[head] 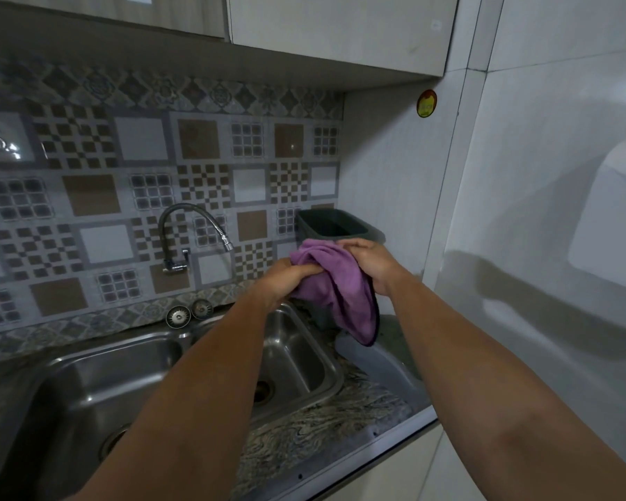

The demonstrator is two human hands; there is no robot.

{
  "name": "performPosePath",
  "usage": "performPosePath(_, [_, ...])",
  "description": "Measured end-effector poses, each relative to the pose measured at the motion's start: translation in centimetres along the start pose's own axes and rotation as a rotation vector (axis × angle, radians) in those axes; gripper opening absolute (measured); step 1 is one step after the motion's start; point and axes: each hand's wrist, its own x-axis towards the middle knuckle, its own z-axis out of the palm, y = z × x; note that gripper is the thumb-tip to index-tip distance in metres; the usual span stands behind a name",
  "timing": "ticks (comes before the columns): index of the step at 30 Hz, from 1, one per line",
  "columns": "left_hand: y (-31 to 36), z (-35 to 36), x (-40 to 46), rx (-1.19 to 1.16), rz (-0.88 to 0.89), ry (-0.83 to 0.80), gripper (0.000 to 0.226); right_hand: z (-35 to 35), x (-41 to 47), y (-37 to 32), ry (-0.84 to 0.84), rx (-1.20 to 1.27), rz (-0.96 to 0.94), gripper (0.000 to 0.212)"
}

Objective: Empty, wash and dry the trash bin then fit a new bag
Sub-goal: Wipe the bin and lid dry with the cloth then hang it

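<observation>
A dark grey trash bin (331, 223) stands upright on the counter in the back right corner, its mouth open and no bag in it. In front of it both hands hold a purple cloth (335, 283). My left hand (286, 280) grips the cloth's left part. My right hand (371, 263) clasps its upper right part, and the rest hangs down over the counter. The cloth hides the bin's lower front. A grey lid (374, 363) lies flat on the counter below the cloth.
A double steel sink (98, 377) fills the lower left, with a flexible tap (192, 233) on the patterned tile wall. Two strainer plugs (178, 315) sit on the sink's back ledge. A white wall is close on the right. Cabinets hang overhead.
</observation>
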Motion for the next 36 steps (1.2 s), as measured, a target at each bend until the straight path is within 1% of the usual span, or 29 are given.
performPosePath(1, [0.1,0.0,0.1,-0.004,-0.01,0.06,0.063,-0.3,0.0,0.3,-0.016,-0.02,0.103,0.063])
performPosePath(2, [0.6,0.1,-0.3,-0.024,-0.004,0.1,0.057,-0.6,-0.2,0.7,-0.079,-0.062,0.239,0.088])
performPosePath(3, [1.1,0.3,-0.7,-0.04,0.003,0.123,0.049,-1.0,-0.4,1.3,-0.168,-0.135,0.349,0.107])
performPosePath(4, [1.6,0.6,-1.1,-0.051,0.004,0.136,0.04,-1.2,-0.9,2.0,-0.26,-0.212,0.411,0.112])
performPosePath(6, [1.9,1.0,-1.4,-0.091,-0.023,0.155,0.027,-1.3,-1.3,3.6,-0.361,-0.274,0.415,0.104])
performPosePath(8, [2.0,1.2,-1.6,-0.161,-0.05,0.147,0.018,-0.7,-1.7,4.7,-0.399,-0.284,0.363,0.096])
performPosePath(9, [2.0,1.2,-1.6,-0.193,-0.058,0.135,0.016,-0.1,-1.8,5.0,-0.395,-0.278,0.324,0.089])
performPosePath(11, [1.7,1.1,-1.9,-0.222,-0.089,0.105,0.018,0.6,-1.8,5.4,-0.301,-0.26,0.231,0.075])
performPosePath(13, [1.4,0.7,-2.0,-0.252,-0.113,0.093,0.021,1.2,-1.7,5.4,-0.181,-0.205,0.101,0.072])
performPosePath(14, [1.3,0.5,-2.1,-0.277,-0.128,0.081,0.024,1.5,-1.5,5.4,-0.152,-0.198,0.038,0.065])
performPosePath(15, [1.3,0.4,-2.1,-0.305,-0.148,0.06,0.028,1.8,-1.3,5.3,-0.129,-0.229,-0.013,0.05])
performPosePath(16, [1.4,0.3,-2.1,-0.308,-0.161,0.045,0.031,2.0,-1.1,5.2,-0.108,-0.274,-0.048,0.03])
performPosePath(17, [1.3,0.1,-1.9,-0.285,-0.162,0.041,0.031,2.1,-1.1,4.9,-0.092,-0.291,-0.063,0.015])
performPosePath(18, [1.3,-0.1,-1.9,-0.223,-0.154,0.059,0.031,2.0,-1.0,4.6,-0.07,-0.265,-0.053,0.014])
performPosePath(19, [1.1,-0.5,-1.7,-0.136,-0.149,0.095,0.033,1.8,-1.2,4.3,-0.045,-0.215,-0.014,0.018])
performPosePath(21, [0.6,-1.5,-1.3,0.121,-0.138,0.18,0.047,1.3,-1.7,3.8,-0.021,-0.049,0.07,0.027])
performPosePath(23, [0.2,-1.9,-1.3,0.326,-0.114,0.211,0.057,0.6,-1.7,3.9,-0.023,0.079,0.109,0.035])
performPosePath(26, [-0.6,-1.5,-1.0,0.381,-0.098,0.251,0.055,0.4,-1.6,4.1,-0.047,0.154,0.132,0.04])
performPosePath(29, [-1.7,-0.6,-0.1,0.416,-0.037,0.403,0.047,0.3,-1.4,4.1,-0.063,0.211,0.188,0.042])
performPosePath(30, [-1.9,-0.3,0.1,0.417,-0.005,0.46,0.044,0.1,-1.4,4.0,-0.095,0.219,0.209,0.045])
performPosePath(31, [-2.0,0.0,0.2,0.397,0.016,0.48,0.043,-0.2,-1.2,4.1,-0.135,0.228,0.221,0.048])
performPosePath(32, [-2.0,0.4,0.3,0.352,0.017,0.446,0.044,-0.5,-1.0,4.3,-0.173,0.222,0.221,0.048])
performPosePath(33, [-1.9,0.9,0.5,0.28,-0.014,0.379,0.051,-0.9,-0.6,4.6,-0.197,0.222,0.214,0.048])
performPosePath(35, [-1.8,1.7,0.9,0.073,-0.182,0.171,0.072,-1.4,0.4,5.3,-0.208,0.219,0.181,0.05])
performPosePath(36, [-2.0,2.0,1.1,-0.011,-0.237,0.075,0.073,-1.5,1.0,5.6,-0.195,0.213,0.164,0.045])
